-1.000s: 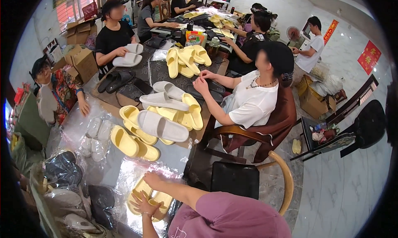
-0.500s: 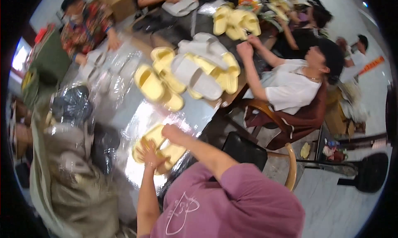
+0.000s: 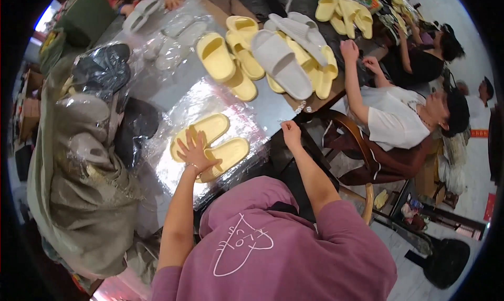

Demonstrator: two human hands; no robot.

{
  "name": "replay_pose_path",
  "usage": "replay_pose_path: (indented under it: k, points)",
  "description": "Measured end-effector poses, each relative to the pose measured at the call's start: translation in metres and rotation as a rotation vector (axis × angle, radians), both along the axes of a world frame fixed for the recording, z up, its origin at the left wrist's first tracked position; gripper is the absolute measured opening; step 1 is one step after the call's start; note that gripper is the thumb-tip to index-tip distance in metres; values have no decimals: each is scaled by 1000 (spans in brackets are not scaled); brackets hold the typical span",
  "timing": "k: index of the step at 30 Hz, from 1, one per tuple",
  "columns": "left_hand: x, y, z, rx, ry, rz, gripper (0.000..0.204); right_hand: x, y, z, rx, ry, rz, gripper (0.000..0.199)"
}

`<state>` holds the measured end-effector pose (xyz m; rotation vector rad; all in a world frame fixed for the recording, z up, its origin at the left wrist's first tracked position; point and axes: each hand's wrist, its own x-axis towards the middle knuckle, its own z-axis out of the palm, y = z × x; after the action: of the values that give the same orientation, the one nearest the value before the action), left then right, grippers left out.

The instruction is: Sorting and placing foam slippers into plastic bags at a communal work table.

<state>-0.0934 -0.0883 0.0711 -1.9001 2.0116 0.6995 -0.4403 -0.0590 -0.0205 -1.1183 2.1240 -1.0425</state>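
Observation:
A pair of yellow slippers (image 3: 227,155) lies side by side on a stack of clear plastic bags (image 3: 173,183) on the table before me. My left hand (image 3: 197,156) rests on the straps of both, its fingers spread wide. To the right, by the table's edge, my right hand (image 3: 291,134) is closed with the fingertips pinched together; whatever is between them is too small to make out. Just beyond it, small white round pieces (image 3: 303,107) lie at the table corner. Farther off is a heap of yellow slippers (image 3: 216,57) and grey slippers (image 3: 282,65).
At left, an olive-green sack (image 3: 79,206) holds bagged grey slippers, with dark bagged slippers (image 3: 102,67) beside it. Bagged light slippers (image 3: 181,41) lie at the far left of the table. A co-worker in a white shirt (image 3: 399,114) sits at right on a wooden-armed chair (image 3: 349,125).
My right hand has left the yellow slippers and moved right to the table's edge. My left hand stays on the slippers. The whole view has shifted, and the co-worker's hands have moved slightly apart.

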Motion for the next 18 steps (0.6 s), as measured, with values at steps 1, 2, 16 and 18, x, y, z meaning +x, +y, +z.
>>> replay_pose_path:
  k: [1, 2, 16, 18]
  points:
    - [2, -1, 1, -1, -14, 29, 129, 4, -4, 4, 22, 50, -20, 19]
    - [-1, -3, 5, 9, 3, 25, 128, 3, -6, 2, 2, 51, -49, 16]
    - [73, 72, -53, -527, 810, 823, 61, 103, -21, 51, 82, 462, 464, 22]
    - [129, 107, -81, -669, 625, 412, 65, 170, -32, 94, 259, -64, 625, 21]
